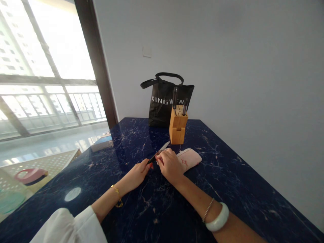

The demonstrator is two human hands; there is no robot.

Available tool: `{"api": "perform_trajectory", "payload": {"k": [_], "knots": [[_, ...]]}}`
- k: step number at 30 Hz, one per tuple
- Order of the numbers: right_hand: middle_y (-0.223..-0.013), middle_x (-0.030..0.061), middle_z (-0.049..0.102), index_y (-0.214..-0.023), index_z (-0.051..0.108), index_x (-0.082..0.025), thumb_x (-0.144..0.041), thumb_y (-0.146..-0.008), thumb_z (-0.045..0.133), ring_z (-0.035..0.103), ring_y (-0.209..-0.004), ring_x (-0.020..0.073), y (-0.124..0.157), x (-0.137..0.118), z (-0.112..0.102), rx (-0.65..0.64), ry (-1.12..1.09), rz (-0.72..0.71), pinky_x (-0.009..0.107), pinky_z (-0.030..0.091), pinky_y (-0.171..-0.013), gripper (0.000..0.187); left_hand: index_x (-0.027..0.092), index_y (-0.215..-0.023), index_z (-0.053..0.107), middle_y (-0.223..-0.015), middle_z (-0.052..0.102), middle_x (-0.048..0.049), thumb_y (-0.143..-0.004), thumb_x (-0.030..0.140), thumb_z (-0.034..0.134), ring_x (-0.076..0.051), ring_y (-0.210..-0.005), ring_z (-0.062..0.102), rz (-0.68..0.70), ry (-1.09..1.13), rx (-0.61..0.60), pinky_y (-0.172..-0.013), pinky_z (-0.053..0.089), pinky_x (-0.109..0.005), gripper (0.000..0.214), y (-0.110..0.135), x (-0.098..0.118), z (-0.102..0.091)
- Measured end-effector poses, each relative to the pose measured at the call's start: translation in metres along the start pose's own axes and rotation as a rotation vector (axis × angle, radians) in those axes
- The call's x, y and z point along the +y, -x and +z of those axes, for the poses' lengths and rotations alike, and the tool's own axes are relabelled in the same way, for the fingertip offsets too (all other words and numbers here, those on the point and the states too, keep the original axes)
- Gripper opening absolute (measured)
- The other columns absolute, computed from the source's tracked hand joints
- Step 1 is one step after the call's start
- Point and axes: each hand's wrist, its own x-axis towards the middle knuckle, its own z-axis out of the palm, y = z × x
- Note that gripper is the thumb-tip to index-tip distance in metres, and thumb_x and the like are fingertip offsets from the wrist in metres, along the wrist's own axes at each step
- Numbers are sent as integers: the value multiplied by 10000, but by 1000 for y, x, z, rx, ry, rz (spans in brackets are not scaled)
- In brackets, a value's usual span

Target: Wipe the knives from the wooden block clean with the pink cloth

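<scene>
A small knife (165,146) with a black handle and a silver blade is held low over the dark blue marbled table (141,209), its tip pointing away and to the right. My left hand (136,172) is closed round the handle. The fingers of my right hand (169,164) are pinched together at the knife where handle and blade meet, covering that part. Just beyond my right wrist lies a folded pale pink cloth (192,158) with a red star-like pattern, partly behind the hand.
A wooden knife block (178,130) with two black-handled tools stands behind my hands. Behind it is a black tote bag (160,113). At the left are a box (101,143), a round white disc (73,194) and a perforated basket (58,160) beside the table. Grey wall bounds the right.
</scene>
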Motion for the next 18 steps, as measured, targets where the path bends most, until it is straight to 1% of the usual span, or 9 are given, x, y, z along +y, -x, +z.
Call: {"api": "perform_trajectory", "payload": {"k": [5,10,14,18], "knots": [[-805,42,563,-793,493,-188,-172,-851,406,451,-842,181,0,-4,-3,75,-39,-15,320,362,-774,106,185,-941,443,-711,586,-20,-879,369,265,-151,-623,543,6,-57,-9,-575,352,-240,263,1,3,1],[-798,41,563,-766,488,-189,-157,-835,422,456,-835,185,-1,-4,-2,39,-6,-12,322,360,-761,101,185,-924,455,-751,605,-35,-880,365,260,-161,-662,563,-1,-78,-16,-604,366,-250,269,1,4,1],[-802,45,565,-761,494,-187,-151,-822,437,462,-842,188,-1,-4,-2,17,15,1,319,358,-752,90,183,-920,466,-755,599,-28,-879,373,256,-156,-663,554,1,-66,-21,-619,373,-252,286,0,1,-1],[-790,37,578,-771,511,-193,-169,-818,453,471,-822,186,-1,1,-1,53,6,40,317,358,-738,79,185,-895,477,-752,585,-14,-877,381,257,-142,-666,536,17,-66,-76,-623,369,-244,295,-1,0,-5]]}}
